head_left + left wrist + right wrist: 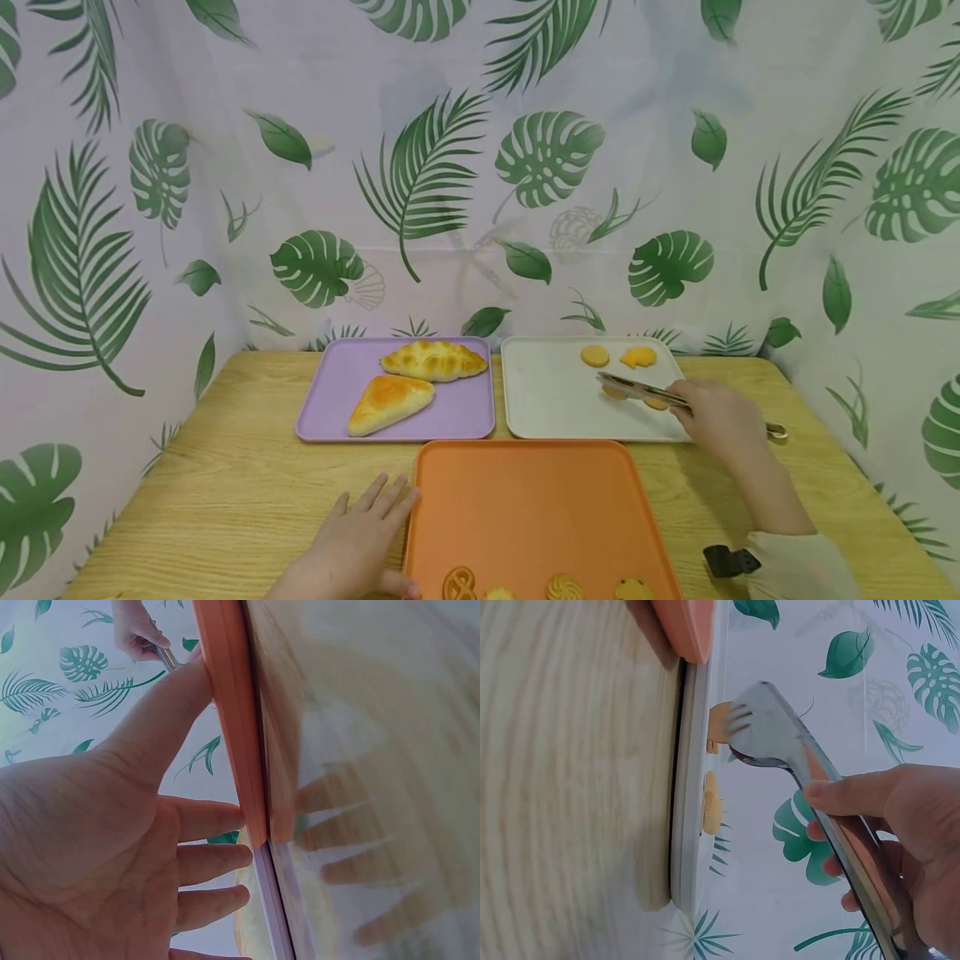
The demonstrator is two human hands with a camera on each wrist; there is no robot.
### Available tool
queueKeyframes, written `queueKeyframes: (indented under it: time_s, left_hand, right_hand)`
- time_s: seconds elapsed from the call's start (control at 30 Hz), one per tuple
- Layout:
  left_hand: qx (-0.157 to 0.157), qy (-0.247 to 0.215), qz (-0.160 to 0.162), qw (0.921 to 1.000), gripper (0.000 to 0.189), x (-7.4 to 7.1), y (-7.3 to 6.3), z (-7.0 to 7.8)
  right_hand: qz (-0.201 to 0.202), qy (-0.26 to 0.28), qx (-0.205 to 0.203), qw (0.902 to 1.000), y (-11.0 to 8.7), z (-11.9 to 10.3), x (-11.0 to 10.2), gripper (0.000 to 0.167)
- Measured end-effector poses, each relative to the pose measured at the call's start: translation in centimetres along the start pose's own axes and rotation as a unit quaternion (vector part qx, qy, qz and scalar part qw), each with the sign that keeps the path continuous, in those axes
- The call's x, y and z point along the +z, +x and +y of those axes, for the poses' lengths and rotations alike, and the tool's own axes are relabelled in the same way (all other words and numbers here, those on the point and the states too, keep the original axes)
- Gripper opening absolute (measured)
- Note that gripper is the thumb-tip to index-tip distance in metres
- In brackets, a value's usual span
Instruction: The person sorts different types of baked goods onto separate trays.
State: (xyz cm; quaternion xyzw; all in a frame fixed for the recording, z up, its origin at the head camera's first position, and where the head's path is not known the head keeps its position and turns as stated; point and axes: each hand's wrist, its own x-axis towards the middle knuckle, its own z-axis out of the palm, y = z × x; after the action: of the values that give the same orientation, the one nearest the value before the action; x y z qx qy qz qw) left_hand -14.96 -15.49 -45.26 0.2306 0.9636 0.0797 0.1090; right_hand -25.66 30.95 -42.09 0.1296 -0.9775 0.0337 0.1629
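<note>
My right hand (727,421) holds metal tongs (647,390) over the white tray (543,404). Below the tongs' tips lies a brownish cookie (615,393), partly covered by them. In the right wrist view, the fork-like end of the tongs (761,724) overlaps an orange-brown cookie (718,724); whether they grip it I cannot tell. A round cookie (595,356), an orange fish-shaped cookie (638,357) and another cookie (656,404) share that tray. With fingers spread, my left hand (348,542) rests against the left edge of the orange tray (525,508).
A purple tray (318,417) at the back left bears a long braided bread (433,361) and a triangular bread (390,406). Along the orange tray's near side lie a pretzel cookie (459,583), a swirl cookie (564,587) and others. A leaf-print cloth surrounds the wooden table (225,475).
</note>
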Motion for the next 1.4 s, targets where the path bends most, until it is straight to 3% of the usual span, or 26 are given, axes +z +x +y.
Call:
queueKeyframes:
  time_s: [0.2,0.47,0.7,1.03,1.4]
  left_hand:
    - [0.0,0.0,-0.001,1.0,0.112,-0.2,0.0,0.1]
    - [-0.004,-0.004,-0.009,0.9999,0.111,-0.3,0.0,0.2]
    - [-0.004,-0.004,-0.011,0.9999,0.111,-0.3,0.0,0.2]
    - [-0.008,-0.016,-0.018,0.9997,0.112,-0.3,0.2,0.1]
    - [-0.019,-0.021,-0.032,0.9991,0.11,-0.3,0.3,0.2]
  right_hand:
    - [-0.042,0.005,0.001,0.9991,-0.2,-0.3,-0.6,0.03]
    - [-0.052,0.04,0.008,0.9978,-0.3,0.0,-1.1,0.04]
    - [-0.089,0.049,0.013,0.9947,-0.3,0.5,-1.1,0.043]
    - [-0.078,0.053,0.03,0.9951,0.0,0.6,0.5,0.039]
    - [-0.083,0.069,0.046,0.9931,0.0,0.5,0.3,0.046]
